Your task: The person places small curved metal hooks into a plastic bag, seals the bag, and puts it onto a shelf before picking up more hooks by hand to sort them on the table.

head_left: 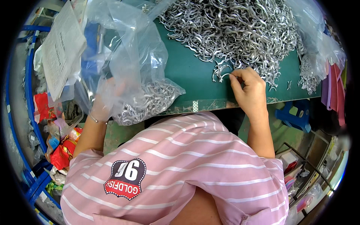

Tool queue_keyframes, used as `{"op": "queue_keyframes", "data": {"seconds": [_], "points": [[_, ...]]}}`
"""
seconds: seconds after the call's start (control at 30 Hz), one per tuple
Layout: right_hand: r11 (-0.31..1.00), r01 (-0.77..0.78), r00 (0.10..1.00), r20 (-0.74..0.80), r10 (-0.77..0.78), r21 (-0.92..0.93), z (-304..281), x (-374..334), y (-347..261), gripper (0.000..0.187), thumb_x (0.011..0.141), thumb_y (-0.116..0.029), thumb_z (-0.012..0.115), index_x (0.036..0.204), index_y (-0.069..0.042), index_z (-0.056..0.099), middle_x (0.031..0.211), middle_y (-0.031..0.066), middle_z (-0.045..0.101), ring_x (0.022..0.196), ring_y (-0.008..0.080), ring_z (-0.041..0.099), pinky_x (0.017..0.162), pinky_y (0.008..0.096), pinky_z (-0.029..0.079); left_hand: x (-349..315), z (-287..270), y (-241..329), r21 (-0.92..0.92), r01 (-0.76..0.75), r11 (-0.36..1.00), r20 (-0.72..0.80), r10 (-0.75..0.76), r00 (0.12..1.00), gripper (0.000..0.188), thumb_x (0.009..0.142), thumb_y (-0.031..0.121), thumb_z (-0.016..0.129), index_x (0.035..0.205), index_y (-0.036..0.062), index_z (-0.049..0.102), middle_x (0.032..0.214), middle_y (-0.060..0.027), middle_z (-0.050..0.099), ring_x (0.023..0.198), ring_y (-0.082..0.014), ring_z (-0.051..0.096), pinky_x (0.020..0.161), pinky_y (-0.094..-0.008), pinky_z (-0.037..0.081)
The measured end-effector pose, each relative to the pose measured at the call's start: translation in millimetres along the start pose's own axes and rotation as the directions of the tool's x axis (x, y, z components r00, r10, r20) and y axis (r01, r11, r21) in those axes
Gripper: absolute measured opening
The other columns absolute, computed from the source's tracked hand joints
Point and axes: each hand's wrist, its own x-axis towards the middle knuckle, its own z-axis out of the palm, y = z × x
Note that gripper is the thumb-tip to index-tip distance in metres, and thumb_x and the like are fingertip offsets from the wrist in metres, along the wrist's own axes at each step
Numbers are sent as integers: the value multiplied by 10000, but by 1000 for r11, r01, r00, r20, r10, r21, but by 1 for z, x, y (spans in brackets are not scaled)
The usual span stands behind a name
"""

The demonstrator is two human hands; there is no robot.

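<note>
My right hand (249,88) is at the near edge of a big heap of small curved silver metal pieces (240,30). Thumb and forefinger pinch one curved metal piece (225,76), and a few loose ones lie right beside it. On the left, my left hand (112,90) shows only hazily through a clear plastic bag (131,45); its fingers cannot be made out. More of the same metal pieces (150,99) fill the bottom of this bag, which rests at the table's front edge.
The green table (187,75) carries the heap. At its right are a smaller pile (309,75) and another clear bag (311,33). Printed paper (62,52) hangs at the left by a blue frame (28,75). A blue plastic stool (296,114) stands below right.
</note>
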Motion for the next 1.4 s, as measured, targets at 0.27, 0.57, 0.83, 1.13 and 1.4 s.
{"op": "queue_keyframes", "data": {"seconds": [0.27, 0.57, 0.83, 1.13, 1.4], "points": [[965, 204, 969, 109, -224, 167, 17, -7, -29, 273, 712, -142, 694, 942, -31, 599, 821, 109, 571, 679, 300, 586, 582, 365, 482, 35, 23, 31, -690, 329, 645, -24, -475, 880, 266, 815, 220, 644, 984, 25, 582, 899, -41, 599, 819, -112, 543, 731, -260, 440], [944, 323, 940, 95, -328, 66, 60, -4, -41, 238, 724, -122, 663, 879, -19, 514, 976, 103, 544, 657, 283, 601, 537, 363, 490, -5, -4, 44, -54, -27, 998, 42, 30, 999, 883, 646, 436, 742, 1293, -21, 353, 1321, -163, 382, 1189, -323, 350, 980, -396, 298], [915, 362, 920, 92, -382, 175, 53, -8, -37, 136, 759, -52, 597, 833, -20, 487, 923, 142, 573, 635, 319, 585, 531, 383, 473, 1, -2, 57, -453, 281, 846, 165, -230, 959, 754, 613, 229, 772, 1249, 2, 438, 1246, -163, 490, 1173, -247, 456, 968, -317, 345], [954, 251, 956, 115, -272, 164, 25, -17, -31, 112, 770, -41, 603, 791, -43, 494, 708, 134, 559, 621, 343, 569, 509, 397, 452, 89, -21, 28, -966, 209, -151, 258, -550, 794, 316, 852, 210, 596, 1047, -21, 506, 1066, -176, 544, 960, -242, 547, 847, -378, 447], [946, 224, 958, 125, -258, 236, 31, -20, -29, 116, 779, -64, 604, 815, -48, 495, 783, 116, 565, 655, 342, 575, 530, 401, 464, 162, -16, -23, -929, 113, -353, 222, -286, 932, 125, 856, 153, 502, 802, 49, 547, 711, -50, 551, 656, -174, 562, 610, -300, 483]]}}
